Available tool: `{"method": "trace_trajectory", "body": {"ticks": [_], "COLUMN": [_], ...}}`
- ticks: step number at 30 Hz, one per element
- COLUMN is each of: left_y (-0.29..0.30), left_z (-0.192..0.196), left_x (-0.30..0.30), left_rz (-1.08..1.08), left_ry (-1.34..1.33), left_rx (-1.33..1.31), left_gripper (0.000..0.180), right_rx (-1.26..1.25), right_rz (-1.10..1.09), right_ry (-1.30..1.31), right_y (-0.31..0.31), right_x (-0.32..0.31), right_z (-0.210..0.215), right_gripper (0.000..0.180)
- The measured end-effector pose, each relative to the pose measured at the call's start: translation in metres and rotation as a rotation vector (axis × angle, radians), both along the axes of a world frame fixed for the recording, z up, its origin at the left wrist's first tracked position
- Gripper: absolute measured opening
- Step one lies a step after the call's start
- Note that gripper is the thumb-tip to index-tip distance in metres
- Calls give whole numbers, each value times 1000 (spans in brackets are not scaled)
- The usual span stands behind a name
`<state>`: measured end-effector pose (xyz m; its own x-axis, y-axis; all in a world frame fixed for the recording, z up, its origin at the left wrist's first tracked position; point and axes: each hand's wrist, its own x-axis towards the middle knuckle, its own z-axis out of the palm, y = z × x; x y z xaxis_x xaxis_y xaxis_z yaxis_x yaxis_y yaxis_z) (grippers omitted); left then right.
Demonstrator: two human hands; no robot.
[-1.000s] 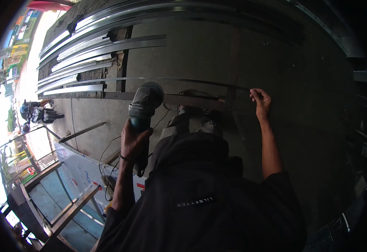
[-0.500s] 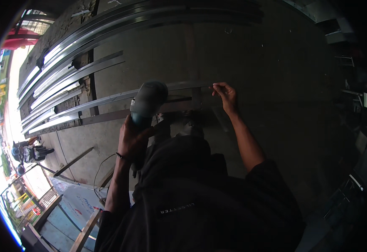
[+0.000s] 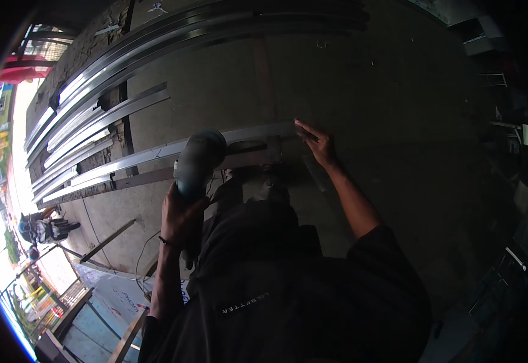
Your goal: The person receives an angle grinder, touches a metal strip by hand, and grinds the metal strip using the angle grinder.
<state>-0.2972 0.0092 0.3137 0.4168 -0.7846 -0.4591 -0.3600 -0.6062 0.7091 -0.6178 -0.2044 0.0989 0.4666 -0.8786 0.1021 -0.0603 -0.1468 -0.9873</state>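
A long, flat grey metal bar [image 3: 246,134] runs crosswise in front of me, its right end beyond my knees. My left hand [image 3: 180,213] is closed around the teal body of a power tool that looks like an angle grinder [image 3: 202,152]. The tool's dark rounded head overlaps the bar, and I cannot tell whether they touch. At the bar's right end, the fingertips of my right hand [image 3: 318,143] pinch its edge. A dark strip of metal [image 3: 146,178] lies under the bar on the near side.
Several long metal profiles [image 3: 149,45] lie to the far left, over a dark crosspiece [image 3: 123,97]. A cable [image 3: 141,257] loops beside my left forearm. At the lower left are a blue panel [image 3: 85,327] and a wooden post [image 3: 128,339]. A parked motorcycle [image 3: 49,228] stands farther left.
The bar has turned, so its flat face shows wider. My left hand and the tool have shifted left and slightly down in view. My right hand has moved slightly left, its fingers straighter.
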Motion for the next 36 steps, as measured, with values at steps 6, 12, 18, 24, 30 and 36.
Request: {"method": "trace_trajectory", "body": {"ticks": [6,12,18,24,30,36], "left_y": [-11,-53,-81,-95,-99,-98], "left_z": [3,15,-7,-27,-38,-36], "left_x": [-5,-35,-61,-77,-85,-90], "left_rz": [-95,-268,-400,-456,-446,-435], "left_ry": [-19,-125,-176,-214,-208,-191], "left_rx": [-5,51,53,77,49,29], "left_gripper": [47,60,57,57,71,75], "right_rx": [-248,-132,-101,-74,-31,14], "right_rz": [-18,16,-13,-45,-30,-26], "right_ry": [121,141,115,59,28,31], "right_y": [-13,4,11,12,15,15], "right_x": [9,7,6,9,5,4], "right_z": [3,-1,0,-3,-7,-3], "right_gripper": [27,21,20,18,14,12]}}
